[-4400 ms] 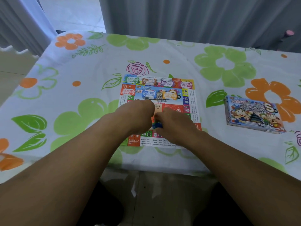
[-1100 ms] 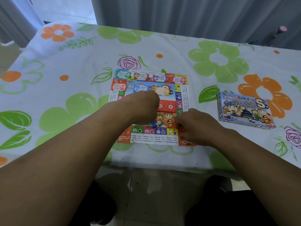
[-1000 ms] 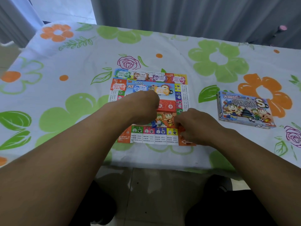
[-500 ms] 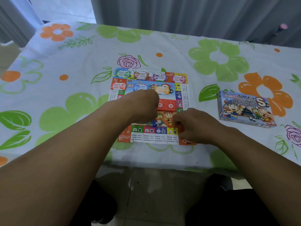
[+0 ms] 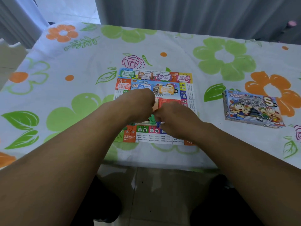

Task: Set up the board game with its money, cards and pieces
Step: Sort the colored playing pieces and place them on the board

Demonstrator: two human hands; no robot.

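My left hand [image 5: 138, 105] and right hand [image 5: 175, 118] sit close together over the board [image 5: 146, 136], beside a blue piece [image 5: 157, 123]. The fingers are curled under, so I cannot tell what they hold.

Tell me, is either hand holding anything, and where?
Cannot be told: the right hand is curled over a small blue piece on the board; the left hand hides its fingers.

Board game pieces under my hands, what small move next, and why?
Probably pinch the blue piece with your right hand and stand it on a corner square of the board. That hand is right at it, it sits mid-board beside a green piece, and the money already lines the far edge.
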